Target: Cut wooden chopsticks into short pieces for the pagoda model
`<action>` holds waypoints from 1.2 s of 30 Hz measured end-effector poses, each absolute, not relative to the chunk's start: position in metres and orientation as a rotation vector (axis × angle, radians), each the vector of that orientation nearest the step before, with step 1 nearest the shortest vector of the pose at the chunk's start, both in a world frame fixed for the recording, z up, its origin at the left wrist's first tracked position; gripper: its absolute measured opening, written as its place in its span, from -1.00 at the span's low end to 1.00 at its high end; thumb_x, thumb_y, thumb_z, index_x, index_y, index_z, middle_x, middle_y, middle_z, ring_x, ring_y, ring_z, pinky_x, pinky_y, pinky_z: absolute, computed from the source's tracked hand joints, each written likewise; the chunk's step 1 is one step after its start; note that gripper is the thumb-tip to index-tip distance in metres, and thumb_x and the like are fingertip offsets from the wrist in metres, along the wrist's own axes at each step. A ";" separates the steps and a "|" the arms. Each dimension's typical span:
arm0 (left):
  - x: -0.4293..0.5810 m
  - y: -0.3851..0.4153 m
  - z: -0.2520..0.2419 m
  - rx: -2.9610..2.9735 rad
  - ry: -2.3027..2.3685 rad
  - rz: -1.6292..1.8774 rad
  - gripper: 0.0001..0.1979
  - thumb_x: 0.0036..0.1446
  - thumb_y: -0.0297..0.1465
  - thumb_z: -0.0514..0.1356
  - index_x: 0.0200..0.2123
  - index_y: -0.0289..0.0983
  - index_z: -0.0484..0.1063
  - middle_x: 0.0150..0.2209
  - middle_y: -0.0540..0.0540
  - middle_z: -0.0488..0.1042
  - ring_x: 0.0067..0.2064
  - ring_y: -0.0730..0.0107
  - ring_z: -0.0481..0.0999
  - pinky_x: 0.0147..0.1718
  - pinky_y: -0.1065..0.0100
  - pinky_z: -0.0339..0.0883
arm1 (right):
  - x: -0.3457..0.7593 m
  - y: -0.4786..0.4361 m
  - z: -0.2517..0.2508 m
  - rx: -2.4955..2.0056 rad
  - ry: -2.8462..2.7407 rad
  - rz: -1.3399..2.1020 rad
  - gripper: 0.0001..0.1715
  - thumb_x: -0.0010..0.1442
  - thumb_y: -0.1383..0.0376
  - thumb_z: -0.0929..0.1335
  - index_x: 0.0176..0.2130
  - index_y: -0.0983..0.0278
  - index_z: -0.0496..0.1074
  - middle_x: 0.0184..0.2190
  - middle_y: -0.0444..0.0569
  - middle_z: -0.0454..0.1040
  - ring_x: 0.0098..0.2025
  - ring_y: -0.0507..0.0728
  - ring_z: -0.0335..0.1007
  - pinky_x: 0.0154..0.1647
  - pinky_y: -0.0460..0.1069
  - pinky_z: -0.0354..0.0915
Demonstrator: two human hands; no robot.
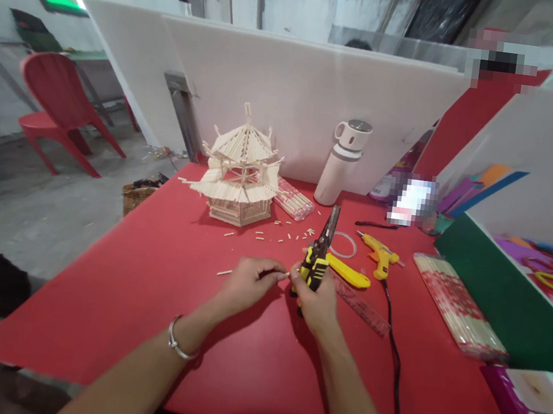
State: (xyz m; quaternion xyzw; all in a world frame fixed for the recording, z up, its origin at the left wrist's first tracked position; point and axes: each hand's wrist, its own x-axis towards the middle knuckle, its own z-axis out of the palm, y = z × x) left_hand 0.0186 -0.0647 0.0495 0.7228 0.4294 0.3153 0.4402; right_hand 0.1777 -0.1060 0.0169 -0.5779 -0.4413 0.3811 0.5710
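My right hand (pixel 316 300) is wrapped round the black and yellow handles of a pair of pliers (pixel 321 253), whose jaws point up and away from me. Beside it, my left hand (pixel 253 283) pinches a short piece of wooden stick (pixel 284 276) between thumb and finger, its far end close to my right thumb. Another thin stick (pixel 224 272) lies just left of that hand. Beyond both hands stands a pagoda model (pixel 243 169) built of pale sticks, with several short cut pieces (pixel 283 235) scattered in front of it.
A yellow glue gun (pixel 380 255), yellow utility knife (pixel 349 272), clear ruler (pixel 362 306) and tape ring (pixel 343 245) lie to the right. A white flask (pixel 338 167) stands behind. Packs of sticks (pixel 460 307) lie on the red table (pixel 142 311). A black cord (pixel 394 362) runs toward me.
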 end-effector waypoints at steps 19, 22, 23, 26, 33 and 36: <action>-0.003 -0.048 0.059 1.269 1.120 1.140 -0.72 -0.06 -0.22 0.38 -0.34 -0.31 0.59 -0.52 0.01 0.45 -0.55 0.55 0.31 -0.54 0.48 0.26 | 0.176 -0.115 0.024 -1.502 -1.634 0.848 -0.17 -0.06 0.43 0.29 0.23 0.21 0.28 0.01 0.07 0.49 0.07 0.28 0.41 0.12 0.16 0.31; -0.003 -0.047 0.058 1.280 1.167 1.144 -0.69 -0.06 -0.19 0.38 -0.31 -0.30 0.60 -0.47 -0.01 0.49 -0.51 0.53 0.33 -0.55 0.48 0.26 | 0.175 -0.115 0.022 -1.555 -1.678 0.751 -0.16 -0.04 0.43 0.30 0.25 0.22 0.27 0.06 0.10 0.48 0.12 0.31 0.40 0.14 0.16 0.30; -0.003 -0.047 0.057 1.285 1.186 1.149 -0.68 -0.06 -0.19 0.37 -0.30 -0.30 0.61 -0.45 -0.02 0.50 -0.48 0.50 0.36 -0.53 0.48 0.29 | 0.175 -0.115 0.022 -1.575 -1.673 0.718 -0.17 -0.03 0.43 0.31 0.25 0.22 0.26 0.08 0.11 0.47 0.13 0.31 0.39 0.15 0.16 0.30; -0.002 -0.046 0.056 1.353 1.222 1.156 -0.72 -0.02 -0.21 0.33 -0.31 -0.29 0.62 -0.41 -0.04 0.53 -0.39 0.41 0.44 -0.41 0.42 0.39 | 0.178 -0.113 0.023 -1.669 -1.634 0.578 -0.26 0.04 0.38 0.32 0.23 0.24 0.27 0.10 0.15 0.46 0.13 0.33 0.39 0.13 0.18 0.29; -0.012 -0.033 0.046 1.513 1.424 1.334 -0.80 0.06 -0.28 0.25 -0.34 -0.26 0.60 -0.43 -0.01 0.54 -0.42 0.43 0.40 -0.38 0.42 0.30 | 0.185 -0.116 0.031 -2.049 -1.870 0.259 -0.29 0.10 0.12 0.46 0.16 0.37 0.39 -0.04 0.36 0.51 0.05 0.51 0.39 0.04 0.30 0.20; -0.013 -0.031 0.043 1.531 1.428 1.328 -0.81 0.05 -0.28 0.26 -0.35 -0.26 0.61 -0.45 -0.02 0.54 -0.43 0.42 0.39 -0.40 0.43 0.27 | 0.182 -0.120 0.032 -2.030 -1.985 0.293 -0.29 0.05 0.06 0.50 0.11 0.33 0.44 -0.08 0.30 0.53 0.01 0.49 0.41 0.01 0.27 0.20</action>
